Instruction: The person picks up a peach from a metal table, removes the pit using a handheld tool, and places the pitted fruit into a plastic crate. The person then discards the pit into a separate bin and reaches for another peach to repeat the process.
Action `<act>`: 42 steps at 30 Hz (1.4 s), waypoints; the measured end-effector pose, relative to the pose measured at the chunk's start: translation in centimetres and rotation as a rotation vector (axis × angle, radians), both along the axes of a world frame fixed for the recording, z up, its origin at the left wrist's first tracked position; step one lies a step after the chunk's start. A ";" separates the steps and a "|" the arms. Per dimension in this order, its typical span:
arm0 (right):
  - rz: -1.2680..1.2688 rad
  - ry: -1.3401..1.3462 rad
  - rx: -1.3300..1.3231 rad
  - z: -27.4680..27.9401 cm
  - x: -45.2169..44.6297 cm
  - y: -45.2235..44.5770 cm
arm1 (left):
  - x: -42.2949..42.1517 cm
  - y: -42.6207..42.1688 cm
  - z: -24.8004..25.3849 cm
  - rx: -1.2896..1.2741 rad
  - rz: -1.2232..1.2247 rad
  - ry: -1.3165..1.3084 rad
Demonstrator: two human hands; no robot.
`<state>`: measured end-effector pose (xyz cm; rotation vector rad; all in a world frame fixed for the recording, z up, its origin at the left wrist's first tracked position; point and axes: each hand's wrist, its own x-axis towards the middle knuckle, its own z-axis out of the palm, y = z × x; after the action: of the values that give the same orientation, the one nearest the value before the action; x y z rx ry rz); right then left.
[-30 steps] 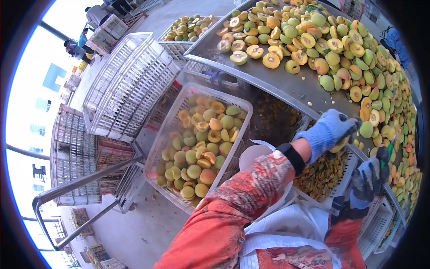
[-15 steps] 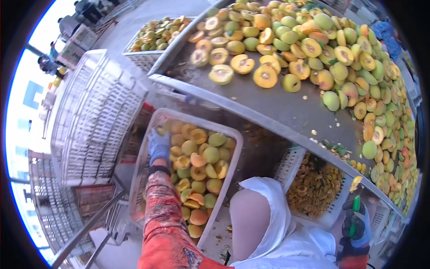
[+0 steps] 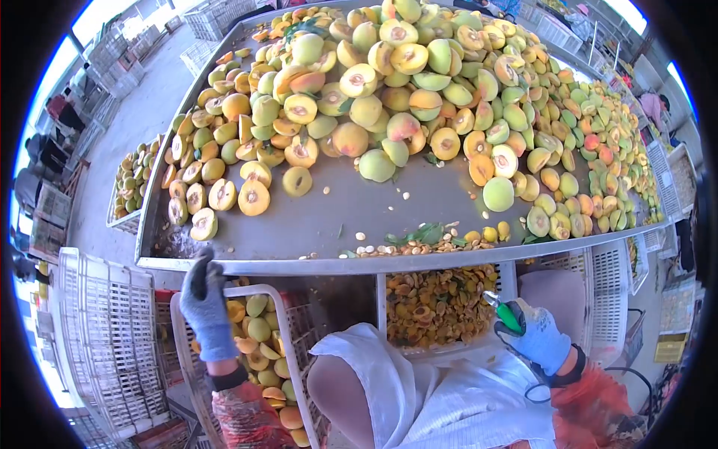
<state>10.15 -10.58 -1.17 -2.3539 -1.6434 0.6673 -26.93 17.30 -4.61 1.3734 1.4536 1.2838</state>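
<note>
My left hand, in a blue glove with dark fingertips, is raised over the left side of a crate of peach halves. Its fingers point up towards the table's front edge, stretched out with nothing seen in them. Closed around a green-handled tool with a short metal tip is my right hand, gloved the same way. It is beside a second crate that holds pulpy scraps and pits. Halved and whole-looking peaches are heaped on the metal table in front of me.
A raised metal rim runs along the table's front. Loose pits and leaves lie near it. Stacked white crates stand at the left, with another fruit-filled crate beyond the table's corner. Several people are in the background.
My view has turned right and up towards the table. The left hand has come up out of the peach crate. The right hand, still holding the green-handled tool, is now nearer the scrap crate.
</note>
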 end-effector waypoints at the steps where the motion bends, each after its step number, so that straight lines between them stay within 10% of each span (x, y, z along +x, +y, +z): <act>1: 0.028 0.049 0.042 -0.3 0.7 0.0 | 4.1 0.1 1.9 -0.029 -0.114 0.017; 6: -0.019 0.248 0.139 0.8 2.2 -0.4 | 20.7 4.4 1.2 0.038 -0.592 0.779; 12: 0.000 0.352 0.285 1.9 5.2 -2.1 | 30.6 5.5 -1.8 0.074 -0.426 1.323; 16: 0.017 0.605 0.223 3.8 7.4 -2.3 | 27.5 4.4 -1.9 0.036 -0.506 1.028; 18: -0.263 1.410 -0.070 2.9 7.8 -1.6 | 23.7 3.2 -2.1 0.092 -0.488 0.896; 19: -0.245 1.409 -0.072 1.4 6.9 -1.9 | 22.4 1.6 -0.4 -0.231 -0.590 0.177; 20: 0.004 0.672 -0.019 -0.5 5.8 -2.0 | 21.1 0.1 1.4 -0.511 -0.639 -0.566; 21: 0.228 -0.071 0.039 -1.3 4.9 -2.1 | 20.3 -1.8 3.2 -0.494 -0.626 -0.571; 24: 0.203 0.134 0.346 2.1 1.8 0.5 | 19.3 -7.9 5.6 0.037 -0.772 0.061; 26: 0.233 0.013 0.536 1.9 -0.3 2.1 | 18.5 -10.3 5.8 -0.711 -0.701 -1.073; 28: 0.278 -0.106 0.556 2.9 -2.3 2.8 | 18.1 -12.0 4.1 -0.645 -0.856 -1.144; 31: 0.367 -0.295 0.569 3.7 -3.9 2.9 | 17.1 -14.8 5.0 -0.341 -0.638 -0.458; 42: 0.493 -0.609 0.582 5.4 -6.1 1.6 | 15.8 -17.9 9.1 -0.304 -0.435 -0.409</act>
<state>4.05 -8.93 4.21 -1.8103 -2.2860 -0.4923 -11.12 -0.63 4.51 1.0691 0.9552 0.9454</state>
